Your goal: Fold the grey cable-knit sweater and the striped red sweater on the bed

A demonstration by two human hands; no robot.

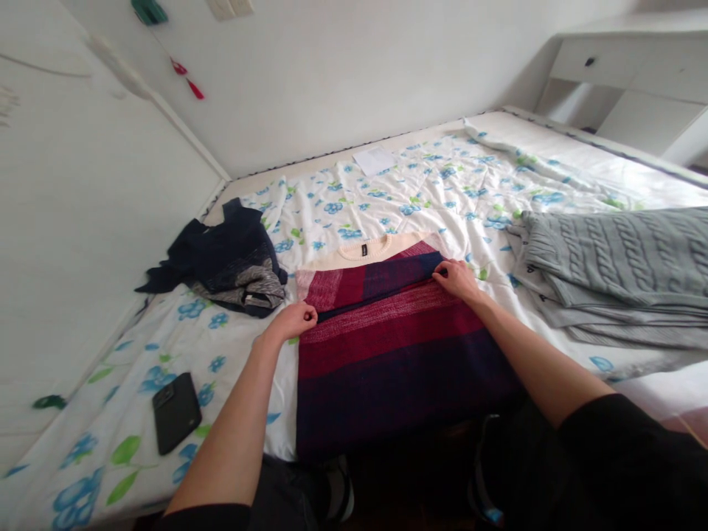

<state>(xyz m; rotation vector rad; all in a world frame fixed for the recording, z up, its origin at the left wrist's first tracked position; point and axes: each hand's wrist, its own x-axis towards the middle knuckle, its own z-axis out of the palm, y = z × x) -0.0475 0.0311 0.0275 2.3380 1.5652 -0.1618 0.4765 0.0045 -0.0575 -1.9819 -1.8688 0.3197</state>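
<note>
A striped sweater (381,354) in cream, maroon and navy lies flat on the bed, its neckline with a dark label pointing away from me. A sleeve is laid across its chest. My left hand (299,320) pinches the left end of that folded sleeve, by the sweater's left edge. At the sleeve's right end, my right hand (454,279) grips the navy cuff area between thumb and fingers. The sweater's lower edge hangs over the bed's front edge, towards my legs.
A crumpled navy and grey garment (221,258) lies to the left, with a black phone (177,413) nearer me. Folded grey cable-knit clothes (613,273) are stacked at the right. White paper (375,160) rests near the wall on the flowered sheet (332,195).
</note>
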